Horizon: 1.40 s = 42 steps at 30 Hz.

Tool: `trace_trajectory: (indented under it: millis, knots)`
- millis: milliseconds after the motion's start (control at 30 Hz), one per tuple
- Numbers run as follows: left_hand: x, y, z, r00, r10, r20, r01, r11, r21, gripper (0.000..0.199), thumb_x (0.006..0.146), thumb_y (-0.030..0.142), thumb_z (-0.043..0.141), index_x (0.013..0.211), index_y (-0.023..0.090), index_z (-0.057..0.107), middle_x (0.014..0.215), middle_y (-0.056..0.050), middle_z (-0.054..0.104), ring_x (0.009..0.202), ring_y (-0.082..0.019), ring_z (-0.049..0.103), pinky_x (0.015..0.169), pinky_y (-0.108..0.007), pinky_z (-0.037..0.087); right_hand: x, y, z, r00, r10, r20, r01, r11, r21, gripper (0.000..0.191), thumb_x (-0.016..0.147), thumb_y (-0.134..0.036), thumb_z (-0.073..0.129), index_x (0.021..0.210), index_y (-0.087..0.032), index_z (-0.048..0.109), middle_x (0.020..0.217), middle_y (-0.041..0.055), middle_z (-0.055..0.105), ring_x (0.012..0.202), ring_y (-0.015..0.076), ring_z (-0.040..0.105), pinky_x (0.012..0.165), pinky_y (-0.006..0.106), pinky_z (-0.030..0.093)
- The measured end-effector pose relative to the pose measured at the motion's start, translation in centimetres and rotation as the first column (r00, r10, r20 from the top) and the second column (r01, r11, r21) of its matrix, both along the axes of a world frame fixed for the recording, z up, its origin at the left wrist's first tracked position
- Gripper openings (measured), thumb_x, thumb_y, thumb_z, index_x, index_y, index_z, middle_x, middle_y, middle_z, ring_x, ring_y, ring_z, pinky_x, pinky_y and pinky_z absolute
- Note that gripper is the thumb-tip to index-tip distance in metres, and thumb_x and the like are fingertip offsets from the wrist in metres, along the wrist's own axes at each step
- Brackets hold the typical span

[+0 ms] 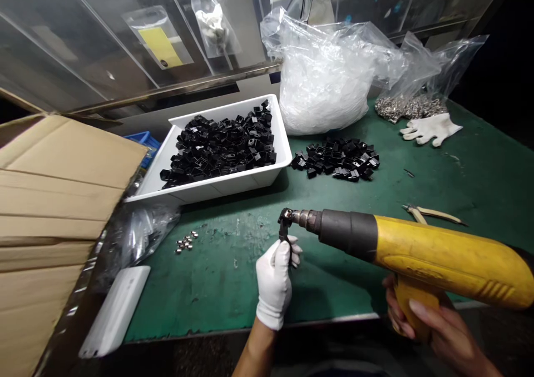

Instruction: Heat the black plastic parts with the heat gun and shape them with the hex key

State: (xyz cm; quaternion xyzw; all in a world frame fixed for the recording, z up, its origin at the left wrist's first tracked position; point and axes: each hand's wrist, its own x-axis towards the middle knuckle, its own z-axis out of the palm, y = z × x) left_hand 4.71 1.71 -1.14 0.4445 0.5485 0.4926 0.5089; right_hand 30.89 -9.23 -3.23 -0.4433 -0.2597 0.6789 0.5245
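My left hand [275,274], in a white glove, pinches a small black plastic part [284,229] and holds it upright above the green bench. A shiny metal piece sits at the part's top end. My bare right hand [425,316] is wrapped around the handle of a yellow pistol-grip power tool [442,257]. Its black collar narrows to a stepped metal nose, which points left and meets the metal piece on the black part. Several small silver metal pieces [186,242] lie on the bench left of my gloved hand.
Behind my hands stand a white tray [217,191] of black plastic parts and a loose pile of black parts [337,159]. Farther back are a large clear bag [327,82], a bag of metal pieces [411,107] and a white glove [431,129]. Pliers [438,216] lie behind the tool; cardboard [54,199] borders the left.
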Motion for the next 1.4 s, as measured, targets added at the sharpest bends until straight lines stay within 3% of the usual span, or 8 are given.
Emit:
trace_trajectory:
  millis: [567, 867, 1233, 1400]
  knots:
    - [-3.6, 0.9, 1.0, 0.957, -0.157, -0.242, 0.160, 0.987, -0.009, 0.041, 0.098, 0.051, 0.050, 0.099, 0.015, 0.069, 0.073, -0.002, 0.065, 0.063, -0.013, 0.053, 0.064, -0.027, 0.044, 0.2, 0.5, 0.4, 0.999, 0.038, -0.010, -0.038, 0.999, -0.030, 0.035, 0.093, -0.043, 0.062, 0.116, -0.017, 0.061, 0.073, 0.0022, 0.058, 0.051, 0.0129, 0.048, 0.051, 0.030, 0.039]
    - [-3.7, 0.4, 0.5, 0.991, -0.134, -0.015, 0.133, 0.989, -0.060, 0.044, 0.100, 0.050, 0.046, 0.101, 0.012, 0.068, 0.080, -0.006, 0.069, 0.064, -0.014, 0.059, 0.064, -0.028, 0.048, 0.4, 0.3, 0.0, 0.998, 0.028, -0.053, -0.029, 0.999, -0.017, 0.038, 0.092, -0.044, 0.062, 0.117, -0.017, 0.061, 0.074, 0.0035, 0.060, 0.052, 0.0132, 0.049, 0.050, 0.029, 0.038]
    - [-4.0, 0.0, 0.4, 0.972, -0.226, 0.065, 0.231, 0.970, -0.081, 0.045, 0.101, 0.047, 0.043, 0.103, 0.010, 0.068, 0.078, -0.008, 0.070, 0.065, -0.017, 0.062, 0.068, -0.031, 0.048, 1.8, -0.1, -2.0, 0.986, 0.154, -0.068, -0.150, 0.986, 0.069, 0.036, 0.096, -0.042, 0.057, 0.124, -0.020, 0.059, 0.081, 0.0049, 0.061, 0.057, 0.0151, 0.054, 0.054, 0.032, 0.043]
    - [-4.4, 0.1, 0.4, 0.957, -0.273, 0.094, 0.282, 0.954, -0.104, 0.042, 0.100, 0.045, 0.046, 0.101, 0.009, 0.068, 0.078, -0.009, 0.071, 0.065, -0.018, 0.062, 0.067, -0.031, 0.047, 1.8, 0.0, -1.6, 0.984, 0.140, -0.107, -0.136, 0.990, 0.044, 0.037, 0.095, -0.042, 0.058, 0.122, -0.018, 0.062, 0.079, 0.0047, 0.060, 0.055, 0.0141, 0.052, 0.054, 0.031, 0.042]
